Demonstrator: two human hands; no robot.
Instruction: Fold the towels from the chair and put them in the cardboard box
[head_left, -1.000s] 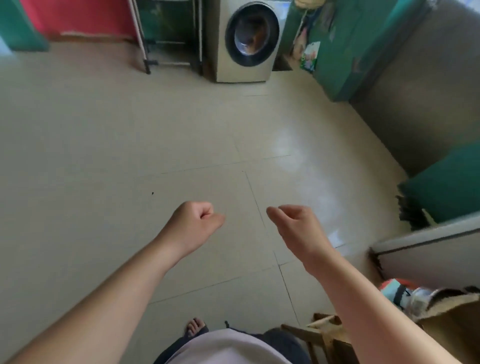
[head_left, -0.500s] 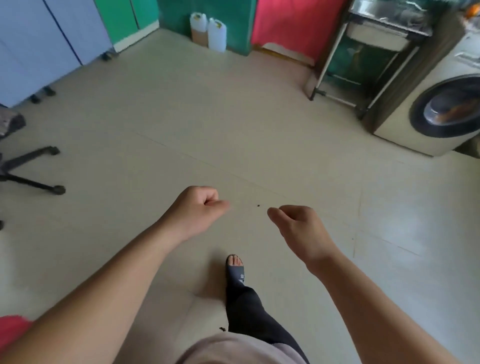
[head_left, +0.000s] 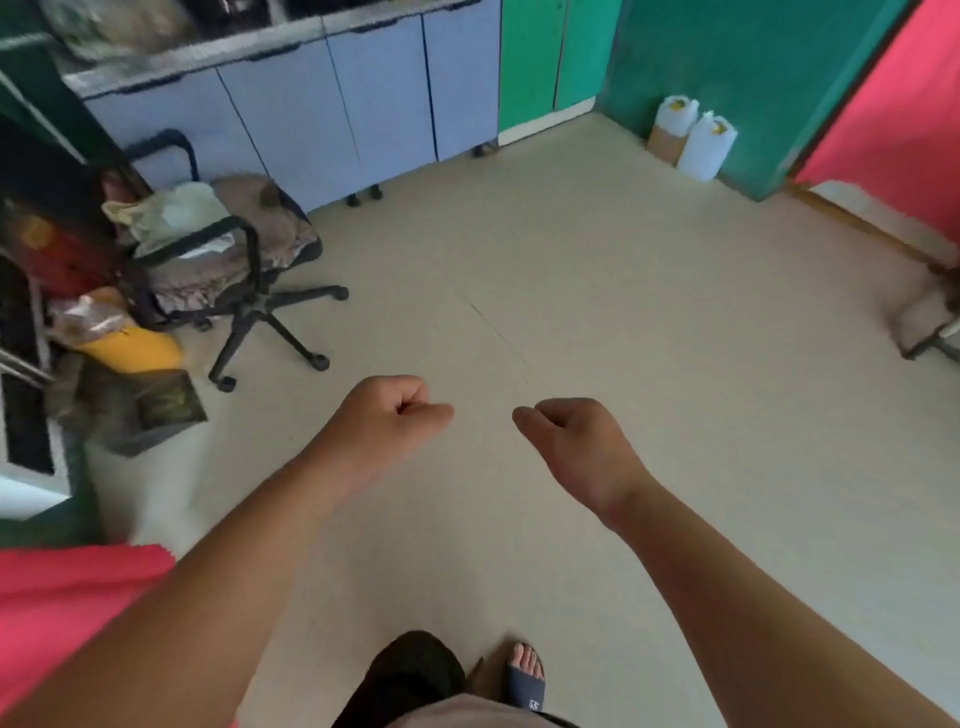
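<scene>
A black swivel chair (head_left: 249, 291) stands at the left, well ahead and left of my hands. Crumpled towels lie on its seat: a pale greenish one (head_left: 176, 213) and a brown patterned one (head_left: 260, 228). My left hand (head_left: 384, 421) is held out over the floor, fingers curled into a fist with nothing in it. My right hand (head_left: 566, 436) hangs beside it, also curled and holding nothing. The cardboard box is out of view.
Blue cabinets (head_left: 322, 109) line the back wall behind the chair. Clutter with a yellow bag (head_left: 135, 348) and a dark box (head_left: 150, 410) sits at the left. Two white jugs (head_left: 696, 135) stand by the green wall. A red surface (head_left: 62, 597) lies at lower left. My sandalled foot (head_left: 524, 680) is below.
The view has swung left, from the washing machine to the chair and cabinets. Both hands keep the same curled pose in front of me.
</scene>
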